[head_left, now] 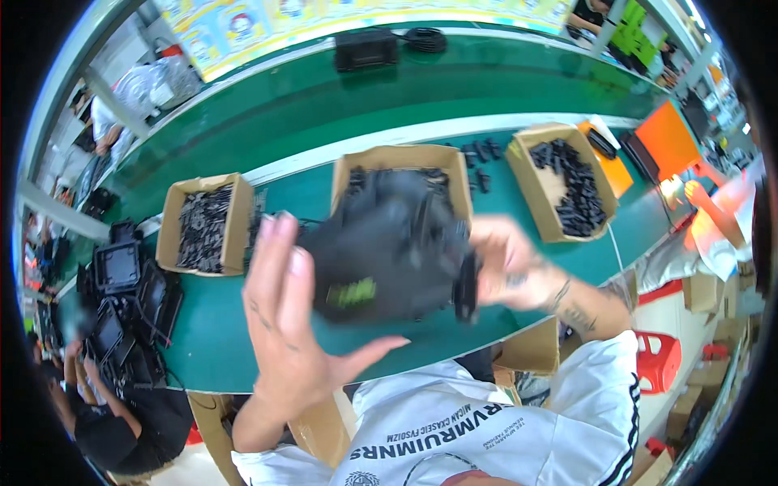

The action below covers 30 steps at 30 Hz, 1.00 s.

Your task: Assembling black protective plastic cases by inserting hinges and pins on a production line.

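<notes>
In front of me, above the green table, is a black plastic housing [381,267], smeared by motion, with a bright green mark on its face. My right hand [515,267] grips its right side, where a small dark upright part [466,287] shows by the fingers. I cannot tell whether that part is fixed to the housing or held separately. On the other side, my left hand [296,332] has its fingers stretched and its thumb spread away. It is beside the housing's left edge; whether it touches is unclear. Behind the housing, a cardboard box [401,155] of black parts is partly hidden.
Cardboard boxes of small black parts stand left [168,235] and right [527,190]. Loose black clips [484,154] lie between boxes. Black housings [121,300] are piled at the left, near another person [105,421]. A black block [366,50] sits on the back ledge.
</notes>
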Available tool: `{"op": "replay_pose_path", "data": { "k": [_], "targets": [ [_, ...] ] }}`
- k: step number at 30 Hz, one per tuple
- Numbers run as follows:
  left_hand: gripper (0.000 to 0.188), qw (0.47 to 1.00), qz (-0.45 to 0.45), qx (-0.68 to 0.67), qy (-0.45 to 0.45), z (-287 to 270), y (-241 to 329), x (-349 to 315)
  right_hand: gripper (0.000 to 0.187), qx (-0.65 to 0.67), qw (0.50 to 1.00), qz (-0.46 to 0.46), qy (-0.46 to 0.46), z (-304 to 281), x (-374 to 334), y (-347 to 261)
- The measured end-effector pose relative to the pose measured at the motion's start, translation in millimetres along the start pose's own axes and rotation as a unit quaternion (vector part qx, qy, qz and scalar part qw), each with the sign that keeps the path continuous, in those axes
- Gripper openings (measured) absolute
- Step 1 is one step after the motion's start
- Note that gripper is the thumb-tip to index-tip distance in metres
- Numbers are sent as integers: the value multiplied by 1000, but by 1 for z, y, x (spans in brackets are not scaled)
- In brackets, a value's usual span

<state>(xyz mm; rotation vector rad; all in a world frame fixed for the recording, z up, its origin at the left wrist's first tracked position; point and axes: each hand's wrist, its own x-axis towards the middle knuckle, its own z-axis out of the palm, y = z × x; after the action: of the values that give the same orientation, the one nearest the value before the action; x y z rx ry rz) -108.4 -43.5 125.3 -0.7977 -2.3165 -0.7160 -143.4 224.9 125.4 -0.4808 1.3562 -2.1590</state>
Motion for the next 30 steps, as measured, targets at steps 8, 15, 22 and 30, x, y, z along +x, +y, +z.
{"op": "replay_pose_path", "data": {
  "k": [8,15,22,30],
  "targets": [
    [98,938,-74,-145,-305,-11,65,-58,23,-505,861,-44,41,-85,-70,-18],
    [100,942,-61,-89,-317,63,62,-88,34,-760,648,-23,47,-185,4,-19],
    [97,924,-83,-119,-353,85,58,-100,38,-782,619,64,34,-193,34,-6],
    [94,931,-40,-149,-329,122,71,-87,40,-756,654,-29,15,-192,21,-8]
  ]
}}
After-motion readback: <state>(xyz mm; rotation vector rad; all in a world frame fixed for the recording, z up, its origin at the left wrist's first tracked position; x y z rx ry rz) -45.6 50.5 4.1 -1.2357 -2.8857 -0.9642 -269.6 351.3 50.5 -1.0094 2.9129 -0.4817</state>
